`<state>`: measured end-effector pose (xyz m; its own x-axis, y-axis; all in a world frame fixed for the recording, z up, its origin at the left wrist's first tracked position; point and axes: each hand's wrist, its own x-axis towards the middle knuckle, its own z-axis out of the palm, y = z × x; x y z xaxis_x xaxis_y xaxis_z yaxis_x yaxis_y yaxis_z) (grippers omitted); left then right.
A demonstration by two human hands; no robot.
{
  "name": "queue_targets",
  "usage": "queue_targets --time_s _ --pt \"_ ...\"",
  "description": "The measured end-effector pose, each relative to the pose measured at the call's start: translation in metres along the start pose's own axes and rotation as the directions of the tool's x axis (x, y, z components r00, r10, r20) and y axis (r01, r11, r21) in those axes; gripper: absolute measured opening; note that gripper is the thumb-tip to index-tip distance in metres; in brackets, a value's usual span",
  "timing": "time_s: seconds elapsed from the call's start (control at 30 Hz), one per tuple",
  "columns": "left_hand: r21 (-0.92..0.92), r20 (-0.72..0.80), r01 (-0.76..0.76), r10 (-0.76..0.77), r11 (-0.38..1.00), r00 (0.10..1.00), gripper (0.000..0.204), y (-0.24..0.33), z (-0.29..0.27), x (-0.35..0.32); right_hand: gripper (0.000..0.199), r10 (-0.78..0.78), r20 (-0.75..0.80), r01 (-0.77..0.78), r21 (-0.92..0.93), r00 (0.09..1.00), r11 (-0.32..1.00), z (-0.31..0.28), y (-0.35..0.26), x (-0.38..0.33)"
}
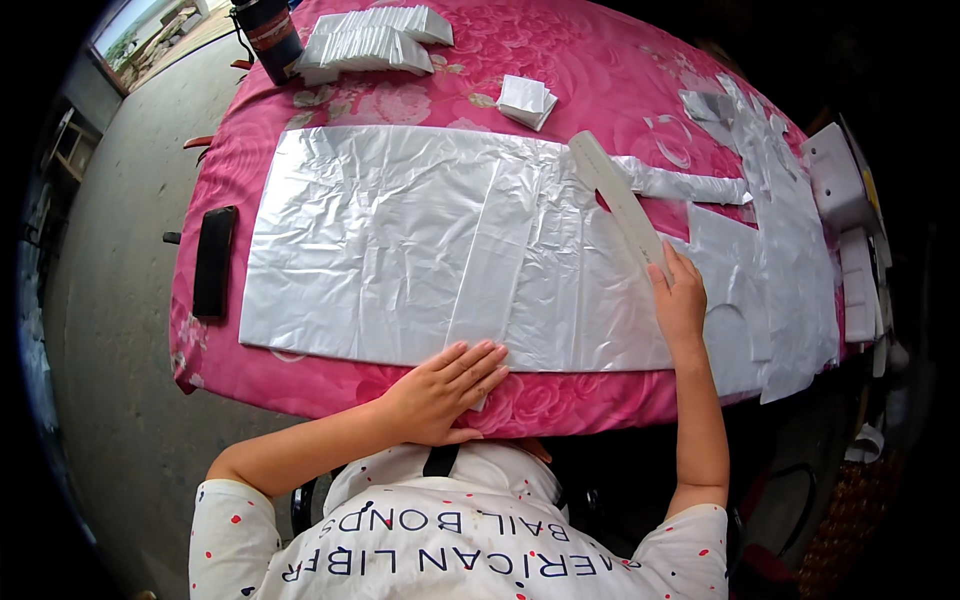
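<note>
Plastic sheet: the silvery, wrinkled sheet (350, 240) is lying spread across the middle of the tabletop (590, 405), its near edge running close to the cloth's near side; an overlapping edge or crease is crossing it from far to near.
Left hand: the left hand (440, 393) is lying palm down at the near edge, fingers straight and together, fingertips resting on the sheet and gripping nothing visible.
Right hand: the right hand (682, 300) is curling its fingers and thumb round the near end of a long pale strip (622, 210).
Pale strip: it is slanting toward the far left over the sheet's right part; whether it is lying flat or standing on edge, I cannot tell.
Step in hand: the person seems to be steadying and flattening the sheet, using the strip as a smoothing edge.
Next move: this is probably calling for a light, even stroke of the strip, with the left hand anchoring the near edge.
Watch point: the thin sheet is likely to slip or wrinkle under uneven pressure.
Right side: loose film pieces (795, 290) are lying just beyond the sheet.
</note>
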<state>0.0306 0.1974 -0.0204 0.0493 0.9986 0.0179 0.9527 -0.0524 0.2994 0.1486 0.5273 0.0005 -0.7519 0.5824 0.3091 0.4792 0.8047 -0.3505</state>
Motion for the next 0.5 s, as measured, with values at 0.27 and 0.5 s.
queue_targets --time_s 0.27,0.5 --pt "-0.015 -0.02 0.057 -0.057 0.998 0.998 0.078 0.027 0.017 -0.005 0.043 -0.491 0.201 0.43 0.284 0.848 0.857 0.004 -0.104 -0.056" --pt "0.229 -0.105 0.111 -0.089 0.967 0.99 0.067 0.036 0.034 -0.003 0.043 -0.575 0.058 0.553 0.216 0.816 0.805 0.053 -0.119 0.004"
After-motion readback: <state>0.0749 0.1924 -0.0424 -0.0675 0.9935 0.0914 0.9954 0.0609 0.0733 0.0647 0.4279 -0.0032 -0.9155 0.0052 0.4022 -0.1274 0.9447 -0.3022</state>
